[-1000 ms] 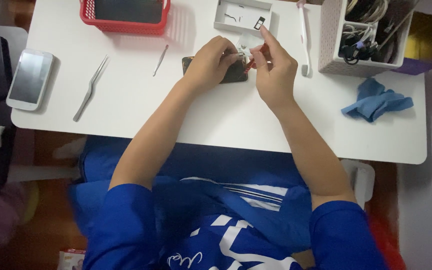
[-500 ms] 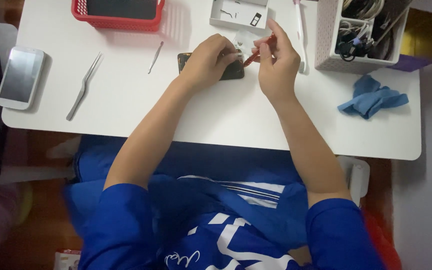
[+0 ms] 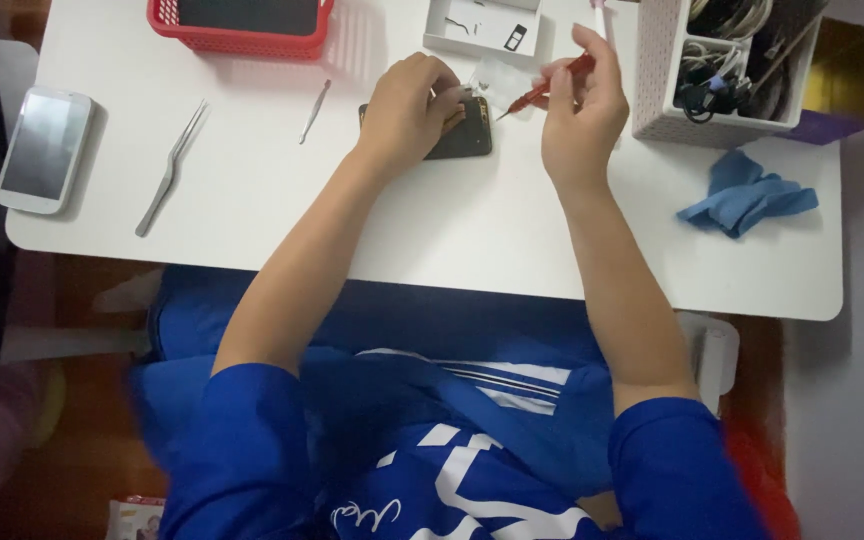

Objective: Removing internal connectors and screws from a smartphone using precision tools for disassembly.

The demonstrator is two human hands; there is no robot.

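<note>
On counter [image 3: 472, 240]: left hand [image 3: 407, 110] clamped over dark phone [image 3: 462, 140], long axis left-right. Right hand [image 3: 580, 115] raised, pinching red screwdriver [image 3: 547, 87], tip down-left toward phone.

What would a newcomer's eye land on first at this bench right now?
First the two hands at the middle of the white table: the left hand pins a dark phone flat, while the right hand holds a red screwdriver with its tip aimed at the phone. Next come the red basket at the far edge and the blue cloth to the right.
</note>
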